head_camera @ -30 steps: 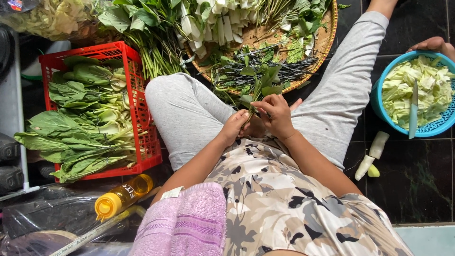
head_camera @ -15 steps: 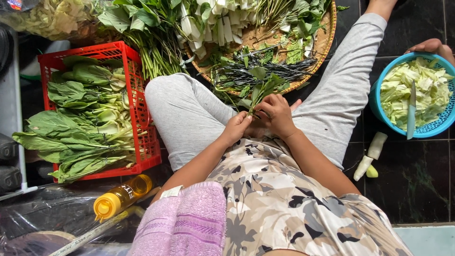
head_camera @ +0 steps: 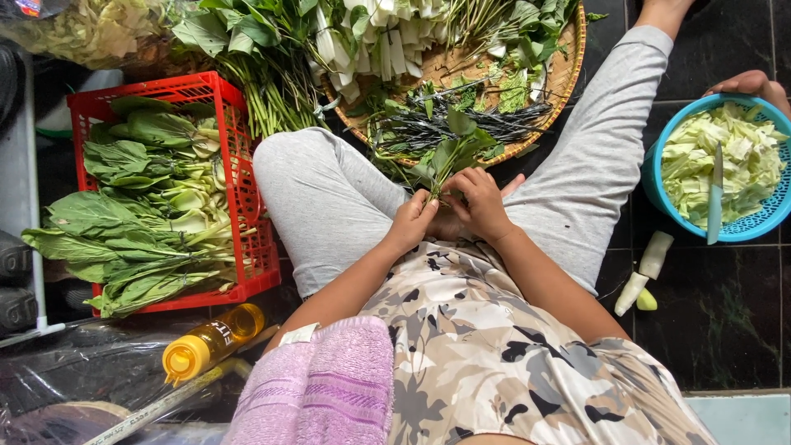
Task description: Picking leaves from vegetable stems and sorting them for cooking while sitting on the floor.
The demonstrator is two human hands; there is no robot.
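You are sitting with the round woven tray (head_camera: 568, 66) of greens lying beyond your knees and the red crate (head_camera: 247, 198) of leafy greens standing to your left. Both hands are closing on a leafy sprig (head_camera: 449, 156) over your lap: left hand (head_camera: 412, 221) pinching its stem base, right hand (head_camera: 478, 202) curling around it. You are apparently plucking it; stripping further likely calls for a steady pinch.

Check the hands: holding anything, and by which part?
Both the left hand and right hand pinch a small sprig of green leafy stems at its lower stem ends; the leaves fan out above the fingers, over the round woven bamboo tray.
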